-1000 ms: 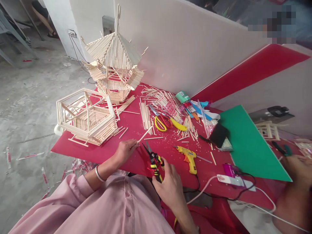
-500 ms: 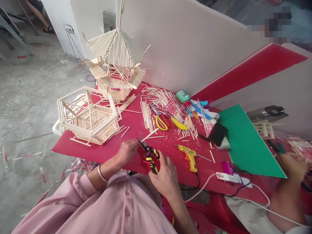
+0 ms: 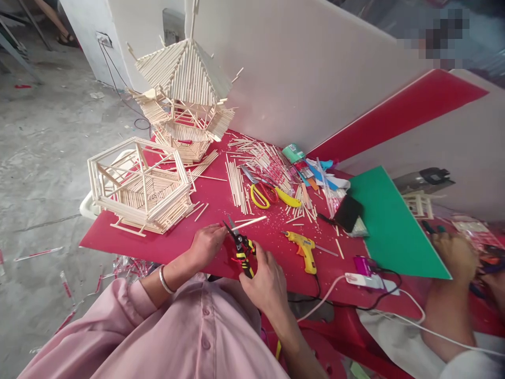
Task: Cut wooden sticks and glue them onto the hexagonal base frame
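Observation:
My left hand (image 3: 208, 245) is closed, its fingertips pinching one end of a thin wooden stick (image 3: 252, 222). That stick points to the right, past the blades of the snips (image 3: 243, 251), which have black and yellow handles. My right hand (image 3: 266, 280) is wrapped round those handles, low over the front edge of the red table. Whether the blades touch the stick, I cannot tell. Left of my hands stands a six-sided stick frame (image 3: 148, 216). Beyond it rises a roofed pagoda model (image 3: 187, 79) built of the same sticks.
Loose sticks (image 3: 236, 184) lie mid-table beside scissors (image 3: 260, 196) with yellow and red handles. A yellow glue gun (image 3: 303, 250) rests to the right, near a power strip (image 3: 369, 281) with cords. A green board (image 3: 394, 231) separates a co-worker's hand (image 3: 455, 255) at far right.
The stick has swung to a flatter angle, its free end now farther right and lower. My hands have barely moved. The co-worker's hand has shifted left; the view has turned slightly.

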Motion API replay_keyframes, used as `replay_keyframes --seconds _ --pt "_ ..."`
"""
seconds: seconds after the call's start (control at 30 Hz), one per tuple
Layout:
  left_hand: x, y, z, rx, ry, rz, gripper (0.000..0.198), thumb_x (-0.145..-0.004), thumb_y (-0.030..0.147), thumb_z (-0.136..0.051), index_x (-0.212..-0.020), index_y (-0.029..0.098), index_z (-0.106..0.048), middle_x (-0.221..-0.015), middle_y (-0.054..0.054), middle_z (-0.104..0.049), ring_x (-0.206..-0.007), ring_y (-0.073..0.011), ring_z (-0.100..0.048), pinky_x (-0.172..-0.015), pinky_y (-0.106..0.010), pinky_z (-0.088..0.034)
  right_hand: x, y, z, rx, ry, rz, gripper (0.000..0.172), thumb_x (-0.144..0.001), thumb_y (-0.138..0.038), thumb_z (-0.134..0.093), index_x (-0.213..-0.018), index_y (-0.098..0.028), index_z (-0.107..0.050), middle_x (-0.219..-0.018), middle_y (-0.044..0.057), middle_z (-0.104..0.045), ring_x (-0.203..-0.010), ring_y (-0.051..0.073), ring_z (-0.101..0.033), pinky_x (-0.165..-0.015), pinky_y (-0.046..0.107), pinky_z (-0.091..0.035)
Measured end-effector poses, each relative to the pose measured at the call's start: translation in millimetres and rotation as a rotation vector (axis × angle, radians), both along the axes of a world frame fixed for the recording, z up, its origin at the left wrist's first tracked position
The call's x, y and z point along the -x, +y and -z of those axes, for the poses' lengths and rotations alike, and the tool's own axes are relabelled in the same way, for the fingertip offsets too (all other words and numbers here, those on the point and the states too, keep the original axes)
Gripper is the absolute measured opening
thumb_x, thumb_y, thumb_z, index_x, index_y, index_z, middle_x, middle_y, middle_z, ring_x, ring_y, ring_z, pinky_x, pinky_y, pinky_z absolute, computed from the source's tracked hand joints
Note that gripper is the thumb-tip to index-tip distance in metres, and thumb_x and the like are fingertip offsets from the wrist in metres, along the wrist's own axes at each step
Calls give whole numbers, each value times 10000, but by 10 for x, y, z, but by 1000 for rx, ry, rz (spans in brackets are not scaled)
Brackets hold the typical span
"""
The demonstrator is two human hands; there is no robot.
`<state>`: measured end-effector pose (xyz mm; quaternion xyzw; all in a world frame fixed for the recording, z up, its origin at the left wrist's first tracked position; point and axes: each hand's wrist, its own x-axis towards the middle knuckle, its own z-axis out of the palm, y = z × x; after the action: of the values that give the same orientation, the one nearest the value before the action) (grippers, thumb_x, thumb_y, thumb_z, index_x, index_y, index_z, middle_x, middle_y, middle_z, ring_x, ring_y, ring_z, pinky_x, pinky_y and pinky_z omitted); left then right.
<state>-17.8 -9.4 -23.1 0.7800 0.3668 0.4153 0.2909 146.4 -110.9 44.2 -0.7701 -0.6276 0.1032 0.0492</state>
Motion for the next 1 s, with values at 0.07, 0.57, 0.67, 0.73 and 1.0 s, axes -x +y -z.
replay_keyframes --seconds 0.07,0.57,0.67,0.73,1.0 --pt "-6 -1 5 1 5 -16 278 -950 225 -440 -837 172 -689 -694 -52 -663 -644 -147 -632 -637 -236 -501 -18 8 47 -15 46 11 694 -707 -249 -589 -1371 -131 -421 -1139 163 -590 -1061 339 -583 -894 475 -469" --pt "168 -42 -550 603 -244 239 393 -934 421 -505 -674 143 -606 -529 16 -560 -435 -82 -500 -469 -193 -386 -113 -29 -5 -75 574 -62 714 -648 -177 -561 -1350 -212 -439 -1270 102 -604 -1185 270 -572 -1018 459 -452" --pt "178 -46 -581 652 -254 276 398 -912 464 -536 -697 138 -617 -553 10 -566 -483 -89 -515 -495 -197 -391 -93 -39 -34 -60 623 -54 677 -642 -150 -550 -1312 -209 -470 -1237 98 -625 -1158 265 -589 -1011 450 -461" --pt "182 -40 -566 688 -278 287 402 -896 487 -557 -709 137 -623 -573 2 -578 -517 -97 -532 -518 -205 -405 -82 -35 -37 -57 649 -49 661 -639 -134 -548 -1291 -218 -484 -1218 91 -636 -1142 263 -597 -1005 448 -467" --pt "182 -7 -644 1186 -540 437 390 -788 505 -696 -763 122 -629 -531 25 -554 -327 -10 -254 -344 -184 -143 -227 -20 16 -70 709 -176 767 -662 -138 -557 -1400 -228 -370 -1302 100 -552 -1249 264 -514 -1069 472 -402"
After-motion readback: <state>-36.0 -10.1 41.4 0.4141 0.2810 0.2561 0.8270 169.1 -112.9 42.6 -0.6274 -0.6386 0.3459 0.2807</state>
